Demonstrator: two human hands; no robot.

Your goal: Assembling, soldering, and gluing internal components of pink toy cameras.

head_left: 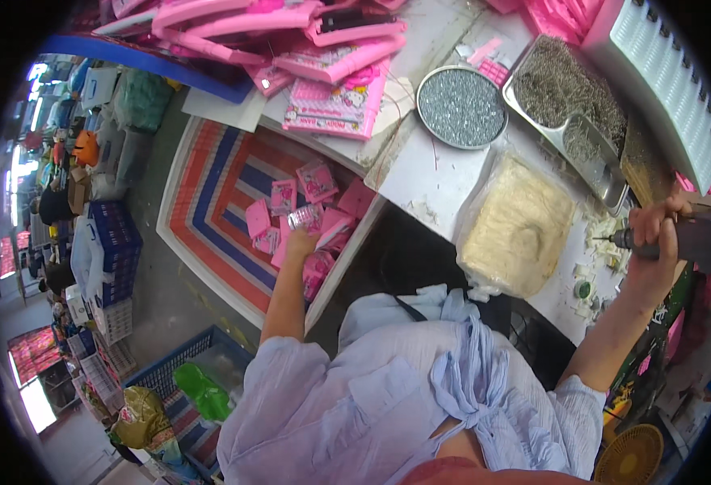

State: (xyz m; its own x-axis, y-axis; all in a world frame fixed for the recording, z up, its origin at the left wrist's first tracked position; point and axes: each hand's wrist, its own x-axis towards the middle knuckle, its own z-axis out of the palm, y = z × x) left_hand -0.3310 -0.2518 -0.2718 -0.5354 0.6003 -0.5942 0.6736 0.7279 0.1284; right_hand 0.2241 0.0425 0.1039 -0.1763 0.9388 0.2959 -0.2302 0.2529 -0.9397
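My left arm reaches down into a white-rimmed bin (179, 174) lined with striped sheet. My left hand (300, 240) is closed at the near edge of a small pink and clear plastic box (305, 216); the fingertips are partly hidden. Several similar pink plastic boxes (317, 181) lie loosely around it. On the right, my right hand (656, 238) is wrapped round a dark electric screwdriver (699, 238), its thin bit pointing left over the bench. Next to it, small white and green bits are scattered on the bench edge.
A round dish of small silver parts (462, 107) and a metal tray of screws (565, 89) stand on the white bench (420, 174). Nearer lies a plastic-wrapped cream block (517, 226). Pink plastic parts (339, 61) are piled at the back; a blue basket (161, 364) stands lower left.
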